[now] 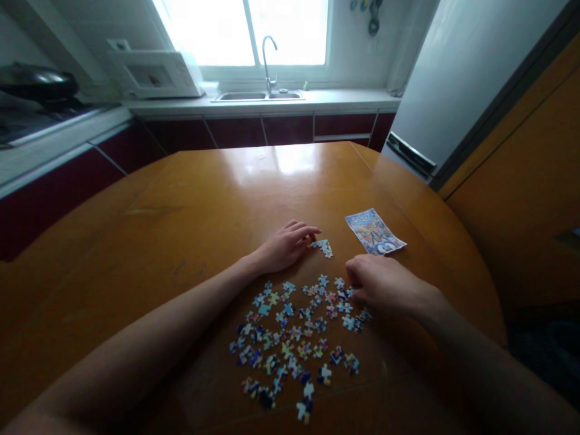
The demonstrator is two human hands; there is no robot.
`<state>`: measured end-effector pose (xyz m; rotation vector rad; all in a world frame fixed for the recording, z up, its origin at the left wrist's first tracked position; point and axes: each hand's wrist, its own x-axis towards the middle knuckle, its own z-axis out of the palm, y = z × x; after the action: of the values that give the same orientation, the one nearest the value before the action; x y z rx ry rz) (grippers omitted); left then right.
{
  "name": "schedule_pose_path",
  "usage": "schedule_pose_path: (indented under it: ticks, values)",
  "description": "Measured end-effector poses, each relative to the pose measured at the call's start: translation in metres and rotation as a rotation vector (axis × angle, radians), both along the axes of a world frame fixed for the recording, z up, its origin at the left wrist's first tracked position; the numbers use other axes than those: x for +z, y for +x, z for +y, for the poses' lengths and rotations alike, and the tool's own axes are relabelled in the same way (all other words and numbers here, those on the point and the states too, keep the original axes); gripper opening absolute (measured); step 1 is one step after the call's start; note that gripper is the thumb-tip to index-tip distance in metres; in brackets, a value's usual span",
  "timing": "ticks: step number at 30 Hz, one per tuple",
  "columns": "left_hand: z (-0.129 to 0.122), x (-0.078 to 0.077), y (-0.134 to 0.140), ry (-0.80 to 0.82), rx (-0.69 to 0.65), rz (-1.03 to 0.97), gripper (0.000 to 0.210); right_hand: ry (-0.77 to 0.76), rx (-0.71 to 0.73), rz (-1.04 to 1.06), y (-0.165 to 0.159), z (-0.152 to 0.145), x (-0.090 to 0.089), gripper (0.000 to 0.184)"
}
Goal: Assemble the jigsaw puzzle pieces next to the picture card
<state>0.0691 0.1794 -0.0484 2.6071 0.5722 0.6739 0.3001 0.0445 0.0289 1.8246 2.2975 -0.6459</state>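
My left hand (285, 244) rests on the table with its fingers stretched out, the tips at the left end of a small corner of joined puzzle pieces (325, 246). Whether they touch it is hard to make out. Across from it, my right hand (385, 283) is curled, with its fingers closed at the right edge of the loose puzzle pieces (295, 332). Anything between those fingers is hidden. The loose pieces lie scattered in front of me, in blue, yellow, red and white. Beyond my right hand is a printed picture sheet (374, 231).
All of this lies on a wooden table (217, 199) with a rounded edge. Past it run a counter with a sink (244, 96) and faucet (267, 63), and a white microwave (156, 74). A pan (38, 81) sits at left; a refrigerator (453, 72) stands at right.
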Motion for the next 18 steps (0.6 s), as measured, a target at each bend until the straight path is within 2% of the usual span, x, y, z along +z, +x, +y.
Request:
schedule_pose_path:
  ticks: [9,18]
  values:
    - [-0.001,0.002,0.001,0.003,0.007,-0.005,0.033,0.003,0.040,0.029,-0.001,-0.002,0.002,0.009]
    - [0.001,-0.001,0.000,0.012,0.006,-0.009,0.032,0.039,0.001,0.102,0.011,0.011,-0.013,0.016]
